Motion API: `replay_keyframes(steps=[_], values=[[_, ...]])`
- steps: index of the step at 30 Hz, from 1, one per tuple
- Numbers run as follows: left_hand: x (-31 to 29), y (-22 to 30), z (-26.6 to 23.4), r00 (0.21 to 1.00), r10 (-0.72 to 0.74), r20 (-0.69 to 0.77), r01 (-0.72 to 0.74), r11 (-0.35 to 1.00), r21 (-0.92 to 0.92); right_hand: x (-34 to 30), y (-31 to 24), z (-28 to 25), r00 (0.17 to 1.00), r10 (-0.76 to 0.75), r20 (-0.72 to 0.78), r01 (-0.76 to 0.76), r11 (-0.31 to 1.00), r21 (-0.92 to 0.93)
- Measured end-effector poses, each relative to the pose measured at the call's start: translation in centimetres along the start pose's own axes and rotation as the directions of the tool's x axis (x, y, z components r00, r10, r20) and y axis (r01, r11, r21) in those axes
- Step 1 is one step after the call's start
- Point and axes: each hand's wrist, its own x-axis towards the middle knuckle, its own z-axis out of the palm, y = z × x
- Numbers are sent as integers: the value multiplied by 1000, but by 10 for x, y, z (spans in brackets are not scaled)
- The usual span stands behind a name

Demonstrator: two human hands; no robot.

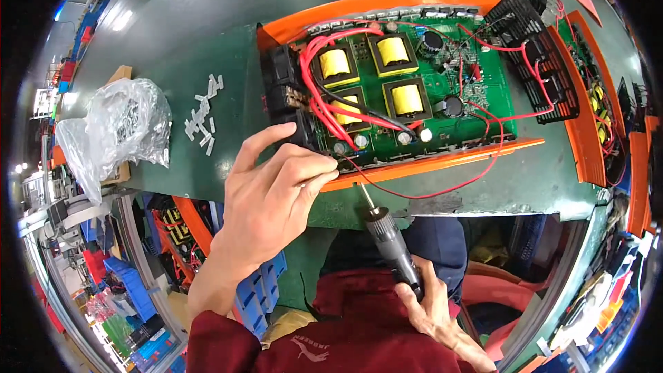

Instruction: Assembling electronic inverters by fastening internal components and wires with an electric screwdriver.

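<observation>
An orange metal housing [428, 162] lies on the bench with a green circuit board [442, 34] inside it. Several yellow-wrapped transformers [407, 99] and thick red wires [308, 76] sit on the board. My left hand [269, 193] reaches over the housing's near left corner, thumb and fingertips pinched at the wall's inner side; whatever is between them is hidden. My right hand [431, 304] grips a black electric screwdriver [392, 245], its bit pointing up at the outer face of the near orange wall. A thin red wire [442, 195] loops out over that wall.
Left on the bench are a clear plastic bag [131, 121] of small parts and a scatter of small pale pieces [202, 114]. A black vented end panel [539, 55] hangs by wires at the housing's right. Another orange unit [587, 97] stands beyond it. Blue bins [259, 297] are below.
</observation>
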Motion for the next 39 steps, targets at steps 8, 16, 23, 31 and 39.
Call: replay_keyframes(steps=[8, 16, 23, 31, 39], values=[[5, 1, -9, 993, -75, 94, 79, 996, -34, 9, -5, -5, 995, -98, 32, 96, 994, 47], [6, 0, -12, 983, -100, 153, 107, 993, -39, -1, -8, -1, 988, 75, 138, -100, 977, 190], [18, 3, -21, 961, -136, 241, 151, 988, -44, 1, -22, 6, 913, 207, 351, -365, 797, 481], [21, 6, -21, 955, -137, 264, 148, 989, -24, -4, -16, 11, 958, 122, 258, -246, 810, 533], [14, 4, -6, 979, -144, 141, 149, 988, -26, -6, -9, 7, 959, 137, 249, -239, 865, 441]])
